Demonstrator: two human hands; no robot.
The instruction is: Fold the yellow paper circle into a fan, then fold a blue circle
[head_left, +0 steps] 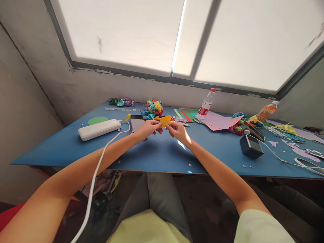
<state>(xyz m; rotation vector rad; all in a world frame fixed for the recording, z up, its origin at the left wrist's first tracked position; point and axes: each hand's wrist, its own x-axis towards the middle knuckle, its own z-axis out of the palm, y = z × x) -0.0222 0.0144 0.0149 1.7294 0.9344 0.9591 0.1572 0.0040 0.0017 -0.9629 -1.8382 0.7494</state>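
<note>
A small piece of yellow paper (165,120) is held up between both hands, above the blue table. My left hand (150,129) pinches its left side, and my right hand (177,131) pinches its lower right edge. Whether the paper is folded I cannot tell. Just behind the hands lie crumpled and pleated paper flowers (155,107) in several colours. A dark flat object (137,123) lies beside my left hand, partly hidden by it.
A white power bank (100,130) with a white cable lies at left, near a green paper circle (98,120). A red-capped bottle (206,104) stands by pink paper (219,120). At right are a black box-shaped device (251,146), an orange drink bottle (267,110), a phone (253,130) and paper scraps.
</note>
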